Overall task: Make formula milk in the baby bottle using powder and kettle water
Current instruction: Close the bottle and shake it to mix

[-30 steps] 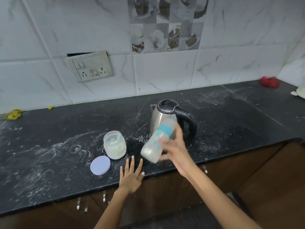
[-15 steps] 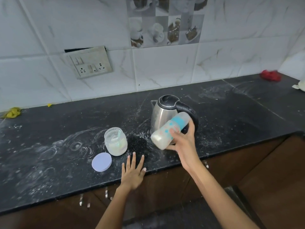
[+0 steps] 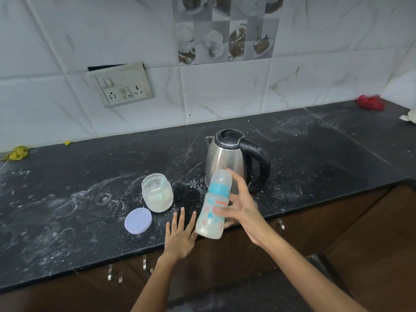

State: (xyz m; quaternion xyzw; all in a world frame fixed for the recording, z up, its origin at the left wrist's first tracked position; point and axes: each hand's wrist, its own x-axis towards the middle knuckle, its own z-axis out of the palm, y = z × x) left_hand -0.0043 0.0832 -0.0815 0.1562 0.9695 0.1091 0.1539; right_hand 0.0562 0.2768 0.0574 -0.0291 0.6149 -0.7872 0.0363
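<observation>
The right hand (image 3: 239, 207) grips the baby bottle (image 3: 213, 204) around its body, thumb across the printed side, holding it in the air above the front edge of the bench (image 3: 67, 221) — nearly upright, cap end tipped slightly away, whitish liquid pooled in its base. The left hand (image 3: 180, 235) lies open and flat on the bench's front edge, fingers spread, just left of the bottle. Behind the bottle stands the steel kettle (image 3: 227, 158), lid shut, handle to the right. The powder jar (image 3: 157, 192) stands open farther left, its pale lid (image 3: 138, 220) lying flat beside it, nearer the front edge — white powder dusts the dark surface around them.
</observation>
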